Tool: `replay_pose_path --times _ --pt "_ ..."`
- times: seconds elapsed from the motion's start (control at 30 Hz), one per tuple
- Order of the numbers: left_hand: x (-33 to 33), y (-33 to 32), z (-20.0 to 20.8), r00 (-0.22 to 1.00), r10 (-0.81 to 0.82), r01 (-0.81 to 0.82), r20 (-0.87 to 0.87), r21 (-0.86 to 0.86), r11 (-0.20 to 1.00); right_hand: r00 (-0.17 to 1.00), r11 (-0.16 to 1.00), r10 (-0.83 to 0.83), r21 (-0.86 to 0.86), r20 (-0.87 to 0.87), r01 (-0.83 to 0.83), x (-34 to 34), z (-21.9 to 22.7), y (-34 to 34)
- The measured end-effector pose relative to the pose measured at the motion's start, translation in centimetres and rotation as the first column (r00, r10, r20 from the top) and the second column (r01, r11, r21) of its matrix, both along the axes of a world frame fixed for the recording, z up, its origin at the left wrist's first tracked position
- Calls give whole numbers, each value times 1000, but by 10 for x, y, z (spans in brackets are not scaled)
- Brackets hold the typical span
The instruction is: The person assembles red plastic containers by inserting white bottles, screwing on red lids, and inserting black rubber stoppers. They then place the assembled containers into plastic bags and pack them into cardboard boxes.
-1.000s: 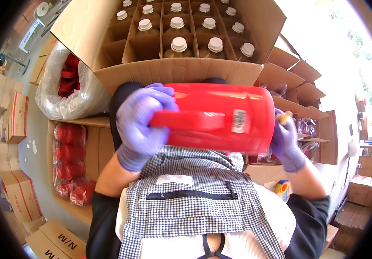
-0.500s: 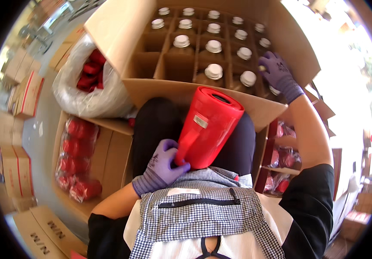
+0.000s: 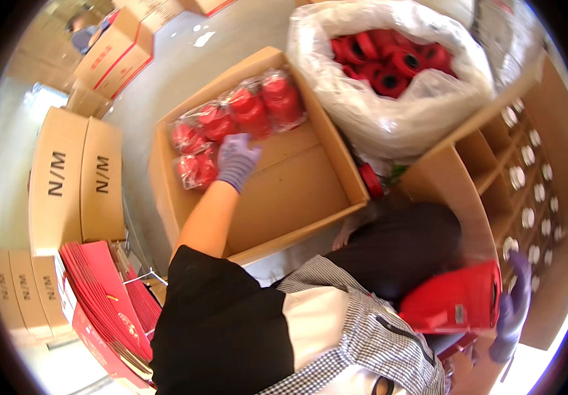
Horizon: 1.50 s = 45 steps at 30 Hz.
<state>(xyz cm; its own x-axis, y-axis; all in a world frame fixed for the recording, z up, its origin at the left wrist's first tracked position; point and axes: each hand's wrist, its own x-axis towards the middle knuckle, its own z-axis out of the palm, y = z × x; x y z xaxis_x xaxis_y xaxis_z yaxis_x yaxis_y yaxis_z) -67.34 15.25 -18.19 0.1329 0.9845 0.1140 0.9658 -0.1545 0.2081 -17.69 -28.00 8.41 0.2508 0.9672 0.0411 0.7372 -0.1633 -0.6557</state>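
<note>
We find the right hand [image 3: 513, 316] with fingers spread, just beside the end of the red jug [image 3: 445, 299], which lies to their left on the lap [image 3: 409, 243]. Beyond those fingers stands a divided box [image 3: 448, 191], white-capped bottles [image 3: 517, 177] in most cells. The left hand [image 3: 236, 159] reaches, fingers loosely apart, to wrapped red parts [image 3: 251, 113] inside a carton [image 3: 297, 184]; contact we cannot tell. We judge work partway: most bottles boxed, the jug not.

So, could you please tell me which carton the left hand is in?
The open carton left of the plastic bag, holding wrapped red pieces; the divided carton at right holds white-capped bottles.
</note>
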Motion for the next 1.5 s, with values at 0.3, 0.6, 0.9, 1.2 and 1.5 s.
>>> replay_pose_path --times 0.3,0.6,0.9,1.2,1.5 --pt "-223 14 -52 837 524 -544 -157 -136 828 986 964 -137 -244 -99 109 -24 0 25" --pt "-116 6 190 915 39 197 401 -532 824 904 891 419 -231 87 -390 -93 48 129" --pt "92 -44 366 -501 -216 809 838 542 227 821 904 411 58 -396 -424 -234 8 243" --pt "165 -164 269 233 -931 700 281 617 361 545 885 354 461 -760 69 -67 70 208" --pt "348 -211 230 12 -833 639 554 636 432 925 877 165 480 -343 21 44 42 34"
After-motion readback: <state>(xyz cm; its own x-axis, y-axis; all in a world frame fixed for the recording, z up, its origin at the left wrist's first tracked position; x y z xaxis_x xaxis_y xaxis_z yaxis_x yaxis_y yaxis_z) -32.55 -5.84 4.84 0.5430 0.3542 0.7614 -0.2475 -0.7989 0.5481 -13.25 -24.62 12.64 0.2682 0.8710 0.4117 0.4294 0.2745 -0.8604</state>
